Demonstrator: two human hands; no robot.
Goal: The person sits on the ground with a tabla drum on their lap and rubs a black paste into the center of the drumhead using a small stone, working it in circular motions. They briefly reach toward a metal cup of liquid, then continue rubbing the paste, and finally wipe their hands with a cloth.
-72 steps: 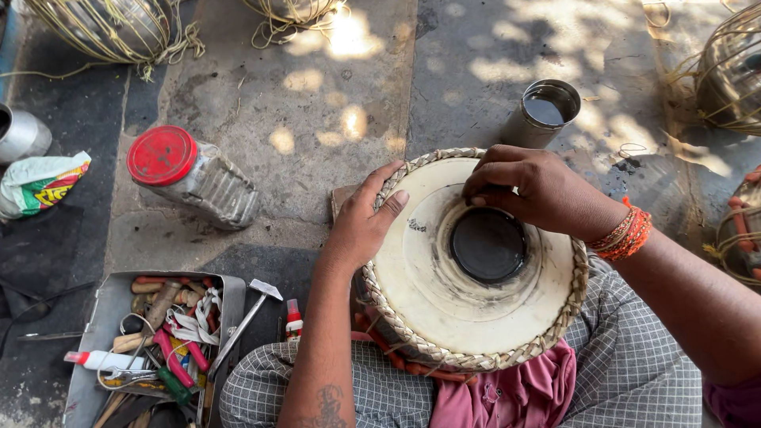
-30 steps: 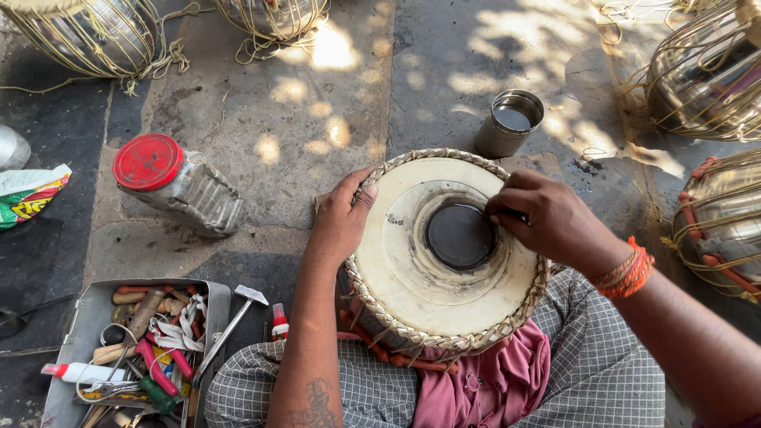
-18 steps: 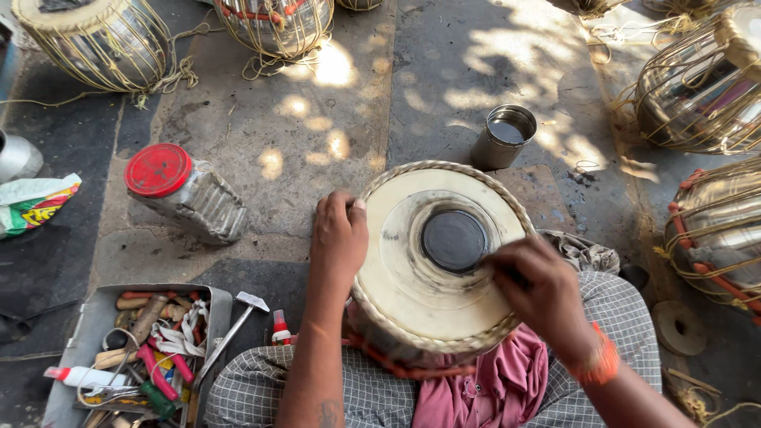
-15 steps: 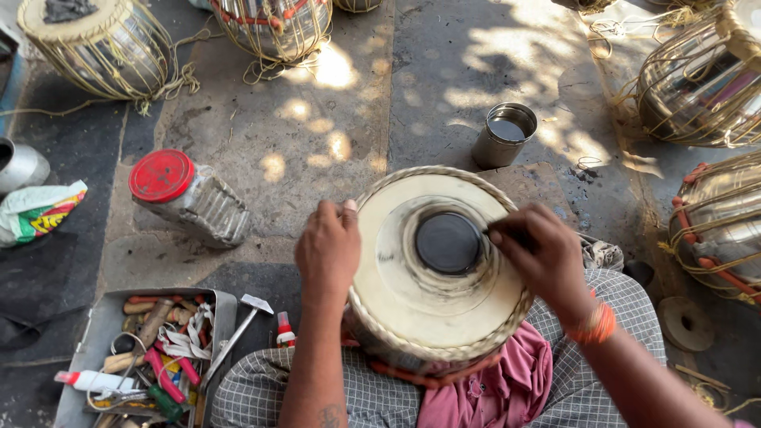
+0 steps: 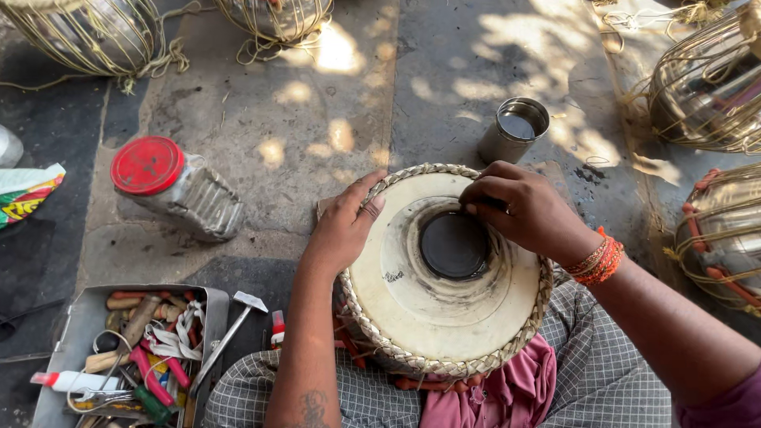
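Left hand open, flat on braided drum rim; right hand fingertips pressing glossy black centre patch.

Left hand steadies the drum (lap-held); right hand presses its black centre.

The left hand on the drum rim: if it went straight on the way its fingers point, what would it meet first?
Probably the right hand. The left hand points up and right along the braided rim of the drum, toward the right hand's fingertips at the black centre patch.
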